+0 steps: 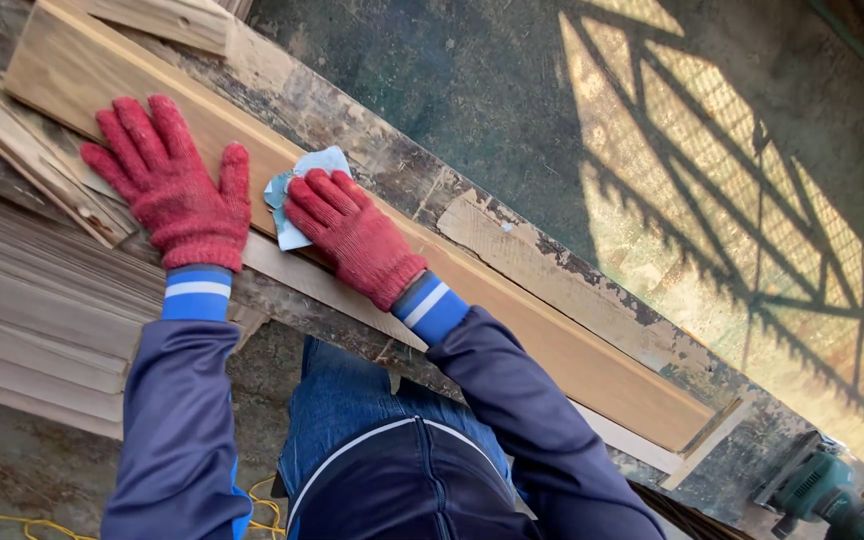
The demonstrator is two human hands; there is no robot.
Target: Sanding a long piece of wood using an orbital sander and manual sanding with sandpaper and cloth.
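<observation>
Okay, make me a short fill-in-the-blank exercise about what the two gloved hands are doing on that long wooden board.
1. Both hands wear knitted gloves coloured ____.
2. The right hand presses a pale blue sheet of sandpaper against the long wooden ____.
3. The left hand lies ____ on the long wooden board, fingers spread.
4. A green power tool sits at the frame's lower ____ corner.

Missing words: red; board; flat; right

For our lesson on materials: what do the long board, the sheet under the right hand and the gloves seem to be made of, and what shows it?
Board: bare wood, smooth and unpainted; straight grain lines show.
Sheet: probably sandpaper or thin cloth, pale blue, folded and creased; which one cannot be told.
Gloves, on the left hand and right hand: knitted red yarn with blue-and-white cuffs; the ribbed weave shows.
</observation>
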